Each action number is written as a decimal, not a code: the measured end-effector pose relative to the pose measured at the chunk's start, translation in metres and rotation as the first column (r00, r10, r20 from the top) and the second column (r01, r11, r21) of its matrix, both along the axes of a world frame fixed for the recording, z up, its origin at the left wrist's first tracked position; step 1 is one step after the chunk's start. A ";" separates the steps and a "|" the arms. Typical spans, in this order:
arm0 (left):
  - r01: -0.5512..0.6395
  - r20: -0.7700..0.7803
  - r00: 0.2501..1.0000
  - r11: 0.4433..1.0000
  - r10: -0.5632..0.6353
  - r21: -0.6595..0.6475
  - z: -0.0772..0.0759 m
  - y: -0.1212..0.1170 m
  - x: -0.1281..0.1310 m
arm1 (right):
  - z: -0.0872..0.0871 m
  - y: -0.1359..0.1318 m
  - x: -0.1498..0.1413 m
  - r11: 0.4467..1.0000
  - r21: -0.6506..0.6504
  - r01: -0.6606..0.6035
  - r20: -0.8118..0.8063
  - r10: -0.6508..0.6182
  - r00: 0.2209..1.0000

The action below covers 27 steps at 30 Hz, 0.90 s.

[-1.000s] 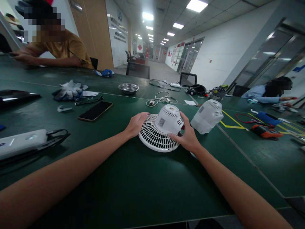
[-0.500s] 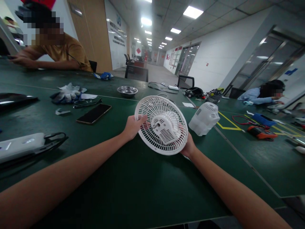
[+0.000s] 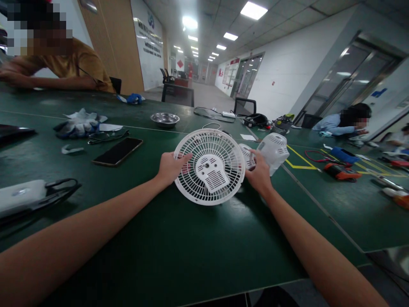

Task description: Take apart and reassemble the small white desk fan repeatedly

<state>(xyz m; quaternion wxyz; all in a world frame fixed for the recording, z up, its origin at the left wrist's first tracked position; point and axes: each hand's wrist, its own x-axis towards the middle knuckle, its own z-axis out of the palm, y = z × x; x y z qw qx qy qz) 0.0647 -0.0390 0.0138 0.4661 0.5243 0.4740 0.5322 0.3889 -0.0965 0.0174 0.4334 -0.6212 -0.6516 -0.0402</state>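
Note:
A round white fan grille [image 3: 188, 187] is tilted above the table, its hub with slots and a centre hole facing me. My left hand [image 3: 171, 167] is closed on its left rim, thumb over the ribs. Beside the right rim, my right hand [image 3: 259, 175] grips a white slotted plastic housing [image 3: 246, 154], partly hidden by my fingers and the grille. Whether that housing still touches the grille, I cannot tell. Just behind my right hand stands a whitish, translucent plastic cover [image 3: 274, 150] with vent slots.
On the green table [image 3: 179, 247] lie a phone [image 3: 118, 151], gloves [image 3: 78, 123], a metal bowl [image 3: 165, 120] and a white device with a black strap [image 3: 24, 196]. An orange meter [image 3: 341, 171] is at the right. Two people sit across the table.
My right hand has come out from under the grille's right rim and now holds the slotted housing beside it. The shaft at the hub's centre no longer shows. The grille faces me more squarely.

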 end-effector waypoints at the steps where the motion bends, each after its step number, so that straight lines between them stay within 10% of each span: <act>1: -0.013 0.005 1.000 1.000 0.013 -0.016 -0.002 0.003 -0.002 | -0.002 0.001 0.002 0.999 -0.021 0.039 0.080 -0.037 0.996; 6: -0.006 -0.005 1.000 1.000 0.006 -0.018 -0.004 0.009 -0.009 | -0.007 0.003 -0.004 0.991 -0.095 0.092 0.193 -0.072 0.978; 13: 0.020 -0.032 0.999 0.999 -0.021 -0.030 -0.004 0.009 -0.011 | 0.019 -0.002 0.035 0.840 0.440 0.317 0.076 -0.387 0.919; 20: 0.027 0.028 0.999 1.000 -0.028 0.012 -0.009 0.011 -0.012 | -0.003 0.014 0.082 0.914 -0.068 0.400 -0.348 -0.398 0.849; 27: 0.017 0.026 1.000 1.000 -0.017 0.005 -0.007 0.012 -0.009 | -0.001 0.023 0.080 0.862 0.036 0.506 -0.481 -0.429 0.765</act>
